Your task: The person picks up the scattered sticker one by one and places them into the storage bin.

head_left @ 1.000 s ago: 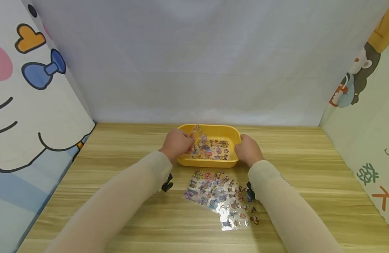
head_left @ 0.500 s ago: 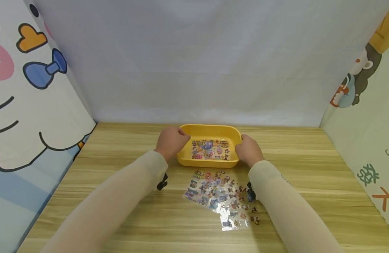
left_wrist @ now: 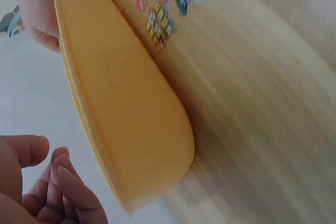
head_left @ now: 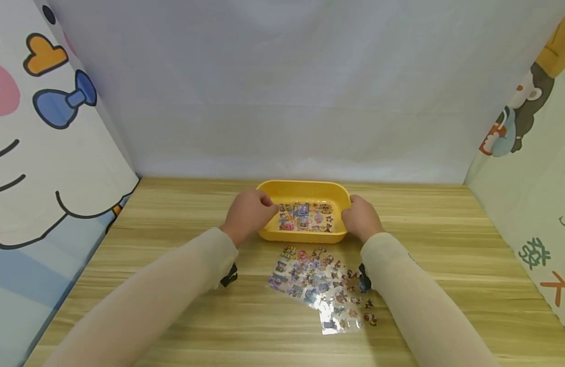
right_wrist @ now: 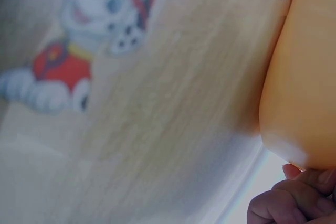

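Note:
A yellow plastic basin (head_left: 305, 237) sits on the table toward the back, with clear sticker sheets (head_left: 305, 218) of small cartoon figures lying on its bottom. My right hand (head_left: 361, 218) grips the basin's right end; its curled fingers (right_wrist: 294, 203) show at the wall in the right wrist view. At the left end hovers my left hand (head_left: 248, 215), overlapping the rim in the head view. In the left wrist view a gap shows between its thumb (left_wrist: 32, 148) and loosely bent fingers, with nothing held. More clear sticker sheets (head_left: 310, 278) are spread on the table in front of the basin.
The wood-grain table (head_left: 195, 316) ends at a pale cloth backdrop (head_left: 287, 102) close behind the basin. Printed cartoon panels stand at the left (head_left: 57, 153) and right (head_left: 530, 204). A black wrist strap (head_left: 229, 275) hangs under the left sleeve.
My left hand has let go of a clear sticker sheet, which now lies in the basin, and has drawn back to the left. The right hand and the basin stay in place.

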A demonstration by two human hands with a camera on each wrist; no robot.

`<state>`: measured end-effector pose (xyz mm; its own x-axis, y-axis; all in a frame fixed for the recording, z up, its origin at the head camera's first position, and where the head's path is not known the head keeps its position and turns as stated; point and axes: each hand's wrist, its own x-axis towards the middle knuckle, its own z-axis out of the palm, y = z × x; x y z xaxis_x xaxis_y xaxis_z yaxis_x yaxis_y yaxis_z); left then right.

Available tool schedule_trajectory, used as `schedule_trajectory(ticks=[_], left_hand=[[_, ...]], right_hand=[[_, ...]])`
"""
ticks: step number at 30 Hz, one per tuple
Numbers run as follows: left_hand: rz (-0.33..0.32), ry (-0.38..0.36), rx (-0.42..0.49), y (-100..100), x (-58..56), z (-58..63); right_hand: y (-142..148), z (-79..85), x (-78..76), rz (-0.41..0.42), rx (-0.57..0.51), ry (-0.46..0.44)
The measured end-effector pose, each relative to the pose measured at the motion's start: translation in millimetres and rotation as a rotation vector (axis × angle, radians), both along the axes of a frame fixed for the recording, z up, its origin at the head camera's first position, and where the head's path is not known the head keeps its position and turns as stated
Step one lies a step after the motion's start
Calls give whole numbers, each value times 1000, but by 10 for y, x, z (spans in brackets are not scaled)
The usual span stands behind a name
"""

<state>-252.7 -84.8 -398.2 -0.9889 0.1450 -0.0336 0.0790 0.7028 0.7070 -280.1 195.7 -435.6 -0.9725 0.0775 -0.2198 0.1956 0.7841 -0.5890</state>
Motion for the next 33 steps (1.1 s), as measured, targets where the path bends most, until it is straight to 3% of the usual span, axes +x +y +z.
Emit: schedule_trajectory(ticks=[8, 22, 33], left_hand=[[-62, 1, -49, 4, 179, -59], [-40, -19, -51, -154, 517, -158], [-3, 112, -266, -102, 861, -108]], right_hand=[[5, -9, 3, 4, -7, 19], [-1, 16, 21, 8, -3, 8], [12, 16, 33, 5, -16, -8]])
